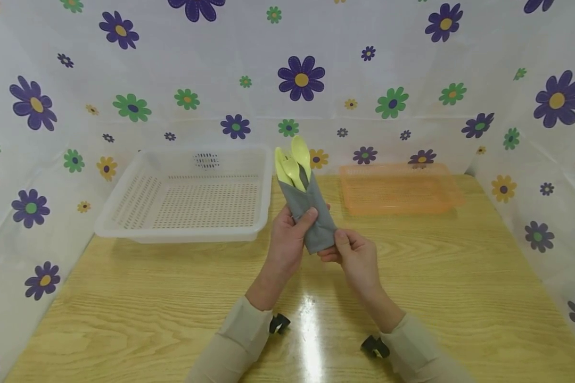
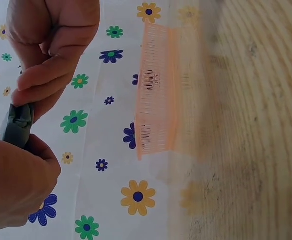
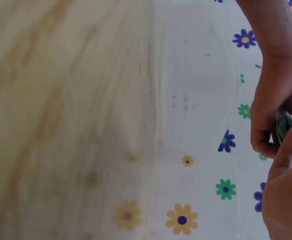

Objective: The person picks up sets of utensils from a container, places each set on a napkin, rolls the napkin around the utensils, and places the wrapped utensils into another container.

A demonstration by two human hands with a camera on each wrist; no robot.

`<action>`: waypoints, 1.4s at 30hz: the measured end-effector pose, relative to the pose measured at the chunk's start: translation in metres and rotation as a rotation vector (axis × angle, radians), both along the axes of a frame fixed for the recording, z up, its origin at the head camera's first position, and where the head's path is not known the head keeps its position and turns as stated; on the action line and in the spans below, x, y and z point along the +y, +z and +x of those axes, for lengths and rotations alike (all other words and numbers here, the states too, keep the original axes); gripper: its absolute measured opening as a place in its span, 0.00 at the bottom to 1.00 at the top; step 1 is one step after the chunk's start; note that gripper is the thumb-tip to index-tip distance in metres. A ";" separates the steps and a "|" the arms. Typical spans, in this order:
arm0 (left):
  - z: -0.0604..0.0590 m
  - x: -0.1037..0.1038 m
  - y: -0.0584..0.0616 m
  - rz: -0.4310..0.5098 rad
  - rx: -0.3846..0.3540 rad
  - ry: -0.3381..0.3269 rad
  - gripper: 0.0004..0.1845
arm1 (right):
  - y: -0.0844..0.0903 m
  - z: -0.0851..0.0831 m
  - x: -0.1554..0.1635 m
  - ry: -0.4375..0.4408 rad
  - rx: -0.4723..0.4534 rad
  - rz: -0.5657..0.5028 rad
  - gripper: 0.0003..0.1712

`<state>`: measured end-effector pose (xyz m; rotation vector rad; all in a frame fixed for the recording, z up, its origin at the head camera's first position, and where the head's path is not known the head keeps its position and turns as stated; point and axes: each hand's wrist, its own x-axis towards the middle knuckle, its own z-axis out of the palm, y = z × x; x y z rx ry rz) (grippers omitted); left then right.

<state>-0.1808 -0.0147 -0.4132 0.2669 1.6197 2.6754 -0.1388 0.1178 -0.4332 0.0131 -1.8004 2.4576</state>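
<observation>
The left hand (image 1: pixel 289 234) grips the middle of a grey folded napkin (image 1: pixel 311 215), thumb curled across its front, while the right hand (image 1: pixel 354 255) pinches the napkin's lower end between thumb and fingers. The napkin is held tilted above the middle of the desk (image 1: pixel 148 298), with pale yellow-green plastic cutlery (image 1: pixel 293 162) sticking out of its top. Behind, a white perforated basket (image 1: pixel 187 194) sits toward the desk's far left corner, and an orange tray (image 1: pixel 397 189) toward the far right.
</observation>
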 end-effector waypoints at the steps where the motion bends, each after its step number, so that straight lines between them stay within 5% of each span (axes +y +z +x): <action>1: 0.000 0.000 0.001 -0.003 -0.007 0.008 0.13 | -0.001 0.001 -0.001 -0.006 0.003 0.000 0.18; 18: 0.004 0.004 0.007 -0.064 -0.041 0.112 0.11 | 0.001 0.012 -0.015 -0.069 0.032 -0.005 0.21; 26: 0.011 0.007 0.012 -0.004 -0.115 0.108 0.12 | 0.001 0.018 -0.022 -0.112 0.101 0.023 0.20; 37: 0.009 0.001 0.010 -0.064 -0.174 0.176 0.22 | 0.003 0.018 -0.023 0.001 0.055 0.050 0.16; 42: 0.009 -0.002 0.010 -0.044 -0.194 0.151 0.21 | 0.002 0.017 -0.020 0.042 0.019 0.065 0.17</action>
